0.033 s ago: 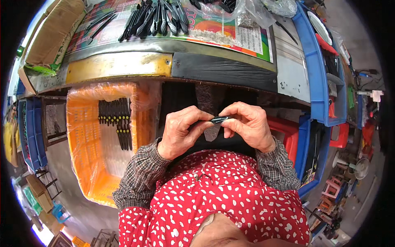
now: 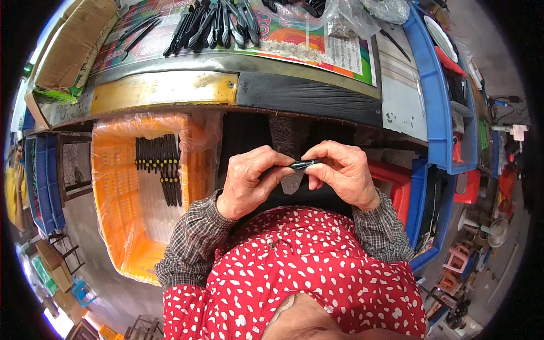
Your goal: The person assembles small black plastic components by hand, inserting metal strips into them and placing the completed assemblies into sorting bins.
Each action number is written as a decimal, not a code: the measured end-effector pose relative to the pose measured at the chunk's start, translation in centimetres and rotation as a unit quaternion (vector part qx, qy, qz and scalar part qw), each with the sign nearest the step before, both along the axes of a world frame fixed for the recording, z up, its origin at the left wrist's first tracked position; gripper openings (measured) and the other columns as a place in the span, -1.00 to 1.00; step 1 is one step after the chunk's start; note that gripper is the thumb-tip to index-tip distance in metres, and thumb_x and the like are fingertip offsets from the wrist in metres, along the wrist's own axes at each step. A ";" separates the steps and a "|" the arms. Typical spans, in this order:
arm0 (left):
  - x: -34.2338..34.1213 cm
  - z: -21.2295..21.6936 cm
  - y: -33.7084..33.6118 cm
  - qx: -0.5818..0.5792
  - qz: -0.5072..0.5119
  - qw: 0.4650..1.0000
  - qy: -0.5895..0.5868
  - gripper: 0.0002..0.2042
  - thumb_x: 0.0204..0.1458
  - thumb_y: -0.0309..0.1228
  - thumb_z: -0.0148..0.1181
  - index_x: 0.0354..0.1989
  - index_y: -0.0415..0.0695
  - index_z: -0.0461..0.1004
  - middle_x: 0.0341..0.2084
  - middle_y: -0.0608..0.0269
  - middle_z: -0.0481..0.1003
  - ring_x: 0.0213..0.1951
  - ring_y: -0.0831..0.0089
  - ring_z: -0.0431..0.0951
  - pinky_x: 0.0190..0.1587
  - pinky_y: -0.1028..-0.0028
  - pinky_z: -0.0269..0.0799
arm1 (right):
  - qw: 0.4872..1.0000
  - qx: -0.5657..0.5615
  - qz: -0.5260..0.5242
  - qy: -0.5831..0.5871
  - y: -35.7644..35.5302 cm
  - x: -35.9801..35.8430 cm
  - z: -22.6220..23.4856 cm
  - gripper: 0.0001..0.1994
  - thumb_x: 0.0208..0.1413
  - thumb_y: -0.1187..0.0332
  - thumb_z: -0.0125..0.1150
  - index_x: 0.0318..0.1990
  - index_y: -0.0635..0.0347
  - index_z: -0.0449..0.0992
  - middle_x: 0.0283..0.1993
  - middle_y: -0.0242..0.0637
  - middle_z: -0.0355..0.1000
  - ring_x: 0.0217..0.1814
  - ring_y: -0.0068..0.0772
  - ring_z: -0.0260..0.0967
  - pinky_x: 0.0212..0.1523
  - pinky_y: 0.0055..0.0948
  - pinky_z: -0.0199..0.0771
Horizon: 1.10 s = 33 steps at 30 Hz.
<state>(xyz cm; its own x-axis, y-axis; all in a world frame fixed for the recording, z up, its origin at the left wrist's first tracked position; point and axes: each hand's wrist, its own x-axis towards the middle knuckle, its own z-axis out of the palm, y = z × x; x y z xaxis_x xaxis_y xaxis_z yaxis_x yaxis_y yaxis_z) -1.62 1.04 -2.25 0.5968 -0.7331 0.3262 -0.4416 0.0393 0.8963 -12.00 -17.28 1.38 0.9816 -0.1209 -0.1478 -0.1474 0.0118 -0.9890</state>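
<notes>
Between my two hands is a short, slim, glossy black piece (image 2: 303, 164), held in front of my body just below the table edge. My left hand (image 2: 253, 177) is closed, with thumb and fingertips pinching its left end. At the other end, my right hand (image 2: 343, 173) pinches it the same way. Fingertips cover both ends, so its exact kind does not show. In the orange crate (image 2: 113, 198) to my left lie several slim black pieces (image 2: 164, 164) with yellow round spots, set in rows. A pile of long black pieces (image 2: 212, 25) lies on the table.
The worktable's front edge (image 2: 309, 96) runs across ahead of me. A cardboard box (image 2: 71, 45) stands at its left end, clear plastic bags (image 2: 351, 20) at the back. Blue bins (image 2: 433, 90) stand at the right, one lower beside a red container (image 2: 391, 175).
</notes>
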 end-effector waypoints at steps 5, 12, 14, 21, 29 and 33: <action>0.2 0.1 0.2 -0.012 -0.008 1.000 -0.006 -0.85 -0.14 -0.62 0.32 -0.35 -0.25 0.54 -0.51 0.16 0.54 -0.46 0.35 0.57 -0.41 0.48 0.44 | 0.998 -0.040 0.012 -0.049 0.2 -0.1 -0.2 -0.92 0.14 0.59 0.15 -0.22 0.41 0.49 -0.39 -0.31 0.46 -0.44 -0.65 0.46 -0.46 -0.67 0.49; -0.1 0.4 0.3 -0.003 -0.003 0.999 -0.048 -0.82 -0.17 -0.63 0.33 -0.34 -0.22 0.54 -0.52 0.16 0.53 -0.47 0.31 0.57 -0.43 0.46 0.45 | 0.995 -0.003 -0.008 -0.096 0.8 -0.6 -1.0 -0.89 0.12 0.63 0.16 -0.20 0.42 0.48 -0.31 -0.24 0.44 -0.41 -0.55 0.49 -0.41 -0.63 0.55; -0.2 0.6 0.2 -0.007 0.006 0.998 -0.069 -0.81 -0.18 -0.63 0.34 -0.33 -0.21 0.54 -0.53 0.16 0.53 -0.48 0.31 0.57 -0.44 0.45 0.46 | 0.994 -0.003 -0.027 -0.108 0.9 -0.6 -1.2 -0.89 0.11 0.64 0.16 -0.20 0.42 0.48 -0.27 -0.22 0.44 -0.39 -0.53 0.50 -0.39 -0.63 0.56; -0.1 0.5 0.3 -0.026 0.014 0.993 -0.116 -0.77 -0.20 -0.61 0.36 -0.31 -0.21 0.53 -0.52 0.16 0.51 -0.50 0.30 0.56 -0.49 0.45 0.45 | 0.991 -0.034 -0.001 -0.127 0.5 -0.4 -1.4 -0.86 0.09 0.65 0.17 -0.18 0.41 0.48 -0.23 -0.18 0.43 -0.36 -0.51 0.50 -0.38 -0.61 0.56; -0.3 0.5 0.4 -0.032 0.033 0.983 -0.176 -0.77 -0.21 -0.60 0.37 -0.31 -0.21 0.53 -0.51 0.16 0.51 -0.51 0.31 0.55 -0.50 0.45 0.44 | 0.978 -0.147 -0.003 -0.146 0.3 -0.3 -1.3 -0.78 -0.02 0.61 0.28 -0.16 0.35 0.50 -0.30 -0.18 0.47 -0.36 -0.44 0.51 -0.38 -0.55 0.52; -0.4 0.4 0.3 -0.034 0.047 0.973 -0.222 -0.75 -0.24 -0.60 0.38 -0.32 -0.24 0.53 -0.51 0.18 0.50 -0.52 0.33 0.54 -0.51 0.45 0.43 | 0.938 -0.272 0.008 -0.216 0.1 0.1 -1.4 -0.70 -0.14 0.60 0.34 -0.17 0.30 0.52 -0.30 -0.12 0.49 -0.31 -0.23 0.52 -0.35 -0.43 0.53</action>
